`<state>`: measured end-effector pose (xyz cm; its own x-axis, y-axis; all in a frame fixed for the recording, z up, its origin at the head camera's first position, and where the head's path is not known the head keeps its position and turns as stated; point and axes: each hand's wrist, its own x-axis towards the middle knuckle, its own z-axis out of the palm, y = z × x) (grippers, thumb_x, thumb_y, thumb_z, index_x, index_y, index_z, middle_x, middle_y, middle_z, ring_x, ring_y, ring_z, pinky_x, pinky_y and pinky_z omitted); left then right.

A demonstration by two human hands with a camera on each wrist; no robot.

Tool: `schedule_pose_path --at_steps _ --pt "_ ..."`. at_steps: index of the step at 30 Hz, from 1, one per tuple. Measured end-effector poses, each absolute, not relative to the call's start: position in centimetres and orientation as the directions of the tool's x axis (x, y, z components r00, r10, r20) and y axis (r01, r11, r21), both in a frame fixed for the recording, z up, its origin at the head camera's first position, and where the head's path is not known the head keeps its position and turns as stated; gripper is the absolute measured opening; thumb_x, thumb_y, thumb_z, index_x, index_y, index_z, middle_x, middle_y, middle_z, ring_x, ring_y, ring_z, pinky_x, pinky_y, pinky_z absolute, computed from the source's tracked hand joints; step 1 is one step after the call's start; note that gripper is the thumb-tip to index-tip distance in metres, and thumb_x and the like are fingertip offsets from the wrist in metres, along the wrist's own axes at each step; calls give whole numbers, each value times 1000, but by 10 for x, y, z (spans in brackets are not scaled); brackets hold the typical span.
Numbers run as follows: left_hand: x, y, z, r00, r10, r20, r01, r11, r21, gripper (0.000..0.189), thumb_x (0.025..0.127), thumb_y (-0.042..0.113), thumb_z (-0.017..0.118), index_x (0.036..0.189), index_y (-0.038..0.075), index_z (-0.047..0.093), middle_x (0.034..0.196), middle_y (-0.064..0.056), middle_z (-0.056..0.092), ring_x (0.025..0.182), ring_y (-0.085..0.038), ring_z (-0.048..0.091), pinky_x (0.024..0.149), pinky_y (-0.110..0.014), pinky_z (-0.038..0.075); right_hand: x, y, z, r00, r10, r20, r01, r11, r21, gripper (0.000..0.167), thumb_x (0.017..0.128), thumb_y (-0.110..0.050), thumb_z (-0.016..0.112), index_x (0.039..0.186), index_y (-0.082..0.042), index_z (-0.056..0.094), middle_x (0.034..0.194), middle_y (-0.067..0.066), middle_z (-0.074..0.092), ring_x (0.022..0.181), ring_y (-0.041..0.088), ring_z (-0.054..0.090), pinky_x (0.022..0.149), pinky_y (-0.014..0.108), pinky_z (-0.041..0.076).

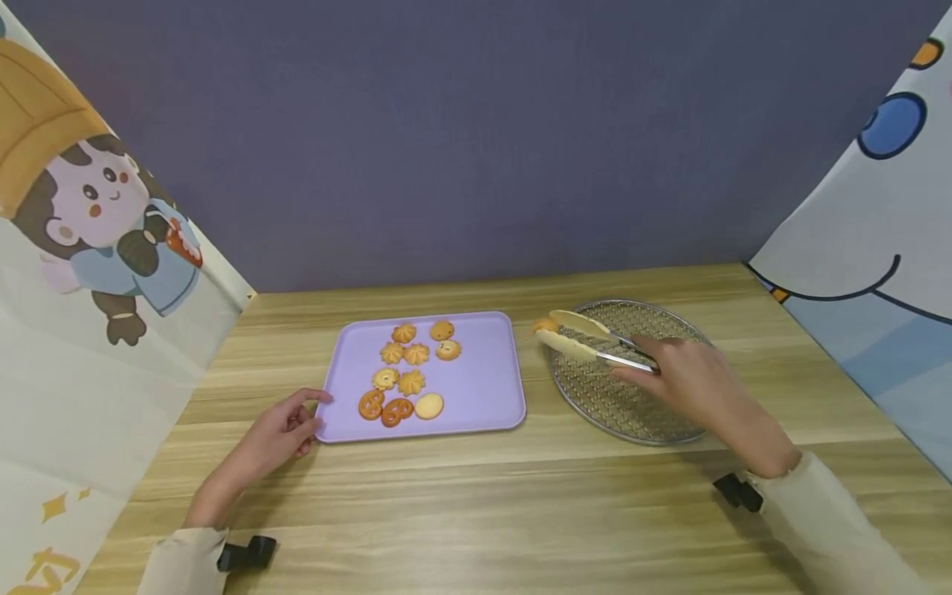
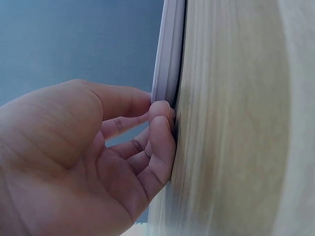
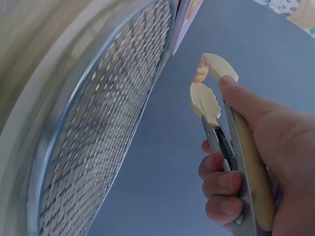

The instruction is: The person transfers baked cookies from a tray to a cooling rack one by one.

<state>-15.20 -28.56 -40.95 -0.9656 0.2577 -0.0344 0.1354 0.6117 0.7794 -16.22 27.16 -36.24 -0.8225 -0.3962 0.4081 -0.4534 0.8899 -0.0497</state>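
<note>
Over at the left, my left hand pinches the near-left edge of a lilac tray; the left wrist view shows thumb and fingertips at its rim. Several cookies lie on the tray, among them swirled ones, two pretzel-shaped ones and a plain round one. My right hand grips metal tongs with cream scalloped tips. Between those tips sits a golden cookie, above the gap between tray and rack. The right wrist view shows the cookie partly covered by the upper tip.
A round wire-mesh rack with a metal rim lies right of the tray, under the tongs. All stand on a wood-grain table. A dark panel rises behind, and printed cartoon sheets flank both sides.
</note>
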Motion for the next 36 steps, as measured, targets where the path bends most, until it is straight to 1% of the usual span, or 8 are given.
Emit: schedule_pose_path --at_steps 3,7,13,15,22,26,32,36 --pt "-152 -286 -410 -964 263 -27 143 604 784 33 98 -2 56 132 -2 53 75 -10 56 57 -15 54 48 -26 47 -165 279 -362 -849 -370 377 -426 902 -76 50 85 -45 76 108 -2 68 49 -8 41 41 9 39 38 30 37" --pt "-151 -287 -411 -962 272 -17 154 597 788 33 98 -2 56 131 -2 53 75 -10 56 57 -15 54 48 -26 47 -169 289 -361 -887 -328 326 -375 922 -93 55 86 -46 75 114 1 67 50 -3 45 40 12 41 37 31 35" --pt "-151 -287 -412 -963 268 -13 155 595 789 33 98 -2 57 131 -2 54 75 -10 56 57 -14 54 48 -25 47 -176 302 -364 -920 -284 271 -320 942 -98 66 89 -56 67 120 2 66 49 -2 43 40 14 39 38 31 33" --pt "-151 -287 -411 -964 265 -13 153 597 787 33 97 -2 57 130 -2 54 75 -10 56 56 -14 54 48 -25 47 -177 305 -366 -919 -281 276 -317 944 -95 67 88 -57 67 120 2 67 48 -3 42 40 14 38 38 31 33" --pt "-150 -285 -411 -965 262 -19 146 597 789 31 98 -3 56 129 -2 54 74 -10 55 56 -13 53 47 -25 46 -180 312 -373 -921 -268 284 -303 949 -87 61 87 -52 72 118 1 68 46 -3 38 39 13 35 38 30 31" --pt "-150 -284 -409 -965 262 -18 149 601 785 32 98 -3 56 129 -2 54 74 -10 55 56 -13 53 48 -25 46 -182 314 -376 -929 -257 265 -289 953 -90 61 88 -52 70 116 1 68 47 -2 38 40 14 36 38 30 31" --pt "-151 -286 -410 -964 265 -19 149 600 786 32 98 -2 57 130 -1 54 75 -10 56 56 -13 53 48 -25 47 -182 317 -378 -945 -237 224 -265 958 -105 63 90 -55 66 117 2 67 49 0 40 42 16 40 38 32 32" --pt "-151 -286 -411 -963 268 -18 151 597 788 32 99 0 56 131 -1 53 76 -9 56 57 -14 53 48 -25 46 -182 317 -379 -946 -233 226 -262 959 -107 61 90 -56 66 113 1 68 49 0 39 42 16 39 38 32 32"
